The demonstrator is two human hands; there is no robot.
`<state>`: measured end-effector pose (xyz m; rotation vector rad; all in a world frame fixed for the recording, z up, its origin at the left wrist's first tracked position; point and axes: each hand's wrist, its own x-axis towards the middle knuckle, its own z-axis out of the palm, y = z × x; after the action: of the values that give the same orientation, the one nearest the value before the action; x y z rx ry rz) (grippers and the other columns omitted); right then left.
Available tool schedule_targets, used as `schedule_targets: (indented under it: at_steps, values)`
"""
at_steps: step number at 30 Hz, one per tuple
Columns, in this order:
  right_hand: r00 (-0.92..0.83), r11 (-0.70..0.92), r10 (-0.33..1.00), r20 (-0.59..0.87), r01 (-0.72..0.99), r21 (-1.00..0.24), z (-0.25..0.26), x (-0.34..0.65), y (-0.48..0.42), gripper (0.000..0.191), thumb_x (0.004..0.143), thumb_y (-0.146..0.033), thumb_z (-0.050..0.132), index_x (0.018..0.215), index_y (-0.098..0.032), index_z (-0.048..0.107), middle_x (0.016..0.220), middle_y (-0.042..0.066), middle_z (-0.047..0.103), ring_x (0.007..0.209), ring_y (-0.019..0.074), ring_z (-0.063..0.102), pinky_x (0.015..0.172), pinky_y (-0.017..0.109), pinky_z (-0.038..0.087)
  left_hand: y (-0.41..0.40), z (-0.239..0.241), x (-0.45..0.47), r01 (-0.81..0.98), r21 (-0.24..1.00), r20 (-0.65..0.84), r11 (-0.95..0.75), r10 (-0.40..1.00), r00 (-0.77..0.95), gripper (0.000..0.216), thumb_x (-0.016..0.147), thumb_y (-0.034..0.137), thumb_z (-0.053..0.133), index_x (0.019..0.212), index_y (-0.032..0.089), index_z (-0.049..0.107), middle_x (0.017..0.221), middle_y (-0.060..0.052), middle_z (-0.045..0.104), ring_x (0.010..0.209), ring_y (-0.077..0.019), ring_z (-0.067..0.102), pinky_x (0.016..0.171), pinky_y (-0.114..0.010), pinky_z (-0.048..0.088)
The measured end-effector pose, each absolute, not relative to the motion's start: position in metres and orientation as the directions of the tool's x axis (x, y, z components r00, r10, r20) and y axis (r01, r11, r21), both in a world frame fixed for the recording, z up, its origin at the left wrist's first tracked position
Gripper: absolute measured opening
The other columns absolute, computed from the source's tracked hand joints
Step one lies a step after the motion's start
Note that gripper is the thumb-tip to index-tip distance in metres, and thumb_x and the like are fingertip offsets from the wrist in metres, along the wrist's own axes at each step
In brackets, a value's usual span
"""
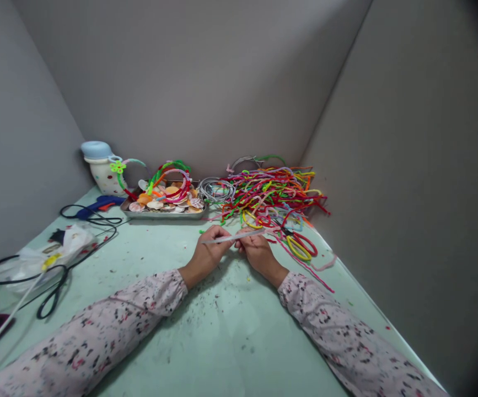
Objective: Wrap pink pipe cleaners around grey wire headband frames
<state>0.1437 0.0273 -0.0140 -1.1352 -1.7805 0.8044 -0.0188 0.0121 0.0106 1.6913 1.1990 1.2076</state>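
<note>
My left hand (209, 255) and my right hand (258, 253) meet in the middle of the pale green table (230, 342), both closed on a thin grey strip (232, 237) that lies level between them. Its left end sticks out past my left fingers. Just behind my hands lies a big heap of coloured pipe cleaners (272, 196). Yellow-handled scissors (299, 247) rest right of my right hand.
A metal tray (162, 215) of shells and bent pipe cleaners sits back left, with grey wire coils (216, 188) beside it. Further left stand a spotted jar (103, 168), a blue glue gun (98, 206), black cables, black scissors (52, 295) and a plastic bag (48, 256). Grey walls enclose the table.
</note>
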Motion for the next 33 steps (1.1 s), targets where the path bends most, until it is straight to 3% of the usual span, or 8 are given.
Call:
schedule_targets:
  at_steps: [14, 20, 27, 33]
  values:
    - [-0.183, 0.384, 0.923, 0.338, 0.381, -0.841, -0.014, 0.144, 0.029, 0.030, 0.090, -0.026, 0.040, 0.064, -0.020, 0.054, 0.062, 0.001, 0.057, 0.057, 0.0140, 0.053, 0.057, 0.025, 0.042, 0.014, 0.010, -0.016, 0.258, 0.916, 0.286, -0.308, 0.950, 0.123, 0.020, 0.076, 0.035, 0.062, 0.076, 0.015, 0.059, 0.070, 0.000, 0.058, 0.066, -0.0125, 0.051, 0.059, -0.022, 0.038]
    - [-0.268, 0.501, 0.864, 0.427, 0.370, -0.782, -0.009, 0.145, 0.027, 0.028, 0.090, -0.023, 0.039, 0.068, -0.020, 0.056, 0.067, 0.001, 0.056, 0.061, 0.0135, 0.052, 0.060, 0.024, 0.041, 0.017, 0.005, -0.016, 0.200, 0.931, 0.287, -0.306, 0.951, 0.119, 0.024, 0.073, 0.038, 0.065, 0.074, 0.015, 0.058, 0.069, 0.000, 0.058, 0.063, -0.0118, 0.051, 0.057, -0.022, 0.037]
    - [-0.268, 0.527, 0.850, 0.454, 0.398, -0.751, -0.004, 0.144, 0.023, 0.033, 0.094, -0.028, 0.037, 0.067, -0.019, 0.055, 0.068, 0.000, 0.056, 0.059, 0.0115, 0.049, 0.059, 0.023, 0.038, 0.018, 0.003, -0.016, 0.185, 0.946, 0.250, -0.268, 0.962, 0.111, 0.025, 0.075, 0.039, 0.064, 0.073, 0.015, 0.056, 0.066, 0.001, 0.055, 0.060, -0.0109, 0.047, 0.055, -0.022, 0.034]
    - [-0.356, 0.629, 0.774, 0.523, 0.519, -0.579, -0.006, 0.146, 0.024, 0.029, 0.094, -0.022, 0.035, 0.076, -0.020, 0.057, 0.072, 0.002, 0.058, 0.066, 0.0145, 0.052, 0.066, 0.025, 0.039, 0.019, 0.003, -0.016, 0.141, 0.965, 0.209, -0.222, 0.973, 0.102, 0.020, 0.073, 0.034, 0.063, 0.070, 0.015, 0.056, 0.062, 0.003, 0.052, 0.056, -0.0098, 0.042, 0.053, -0.023, 0.030]
